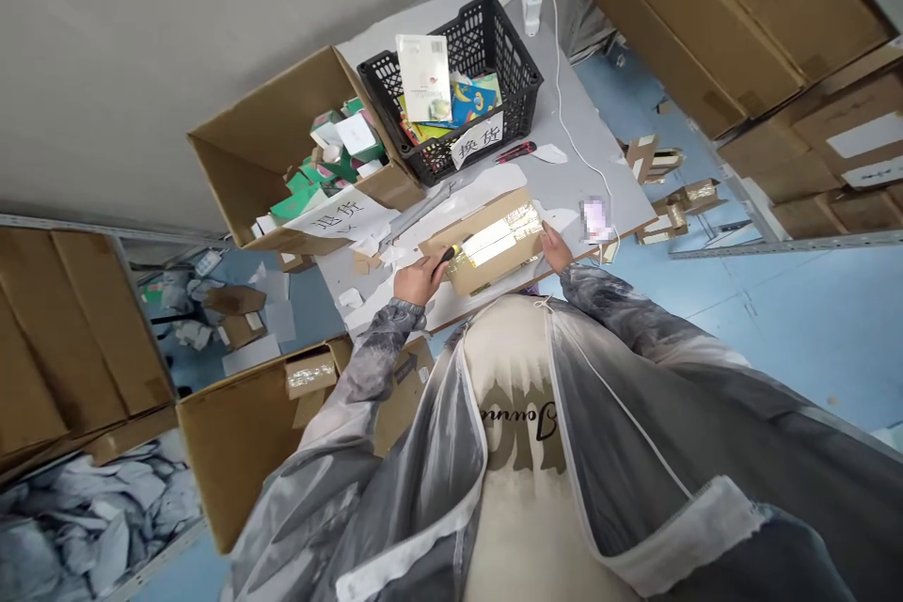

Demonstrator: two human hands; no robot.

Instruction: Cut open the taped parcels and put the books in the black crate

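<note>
Centrally, carton point(492, 247) between left hand point(419, 280) (gripping tool point(449, 255)) and right hand point(556, 250), clasping carton's end.

A grey table point(568, 183) stands at upper centre of the frame, bearing a black plastic crate point(520, 113) towards the back, a red-and-black cutter point(515, 151) just below it, a white cable point(560, 85) trailing down the right and scattered white scraps point(550, 153). From here, whether the cardboard parcel point(486, 275) mid-frame rests on it is unclear.
</note>
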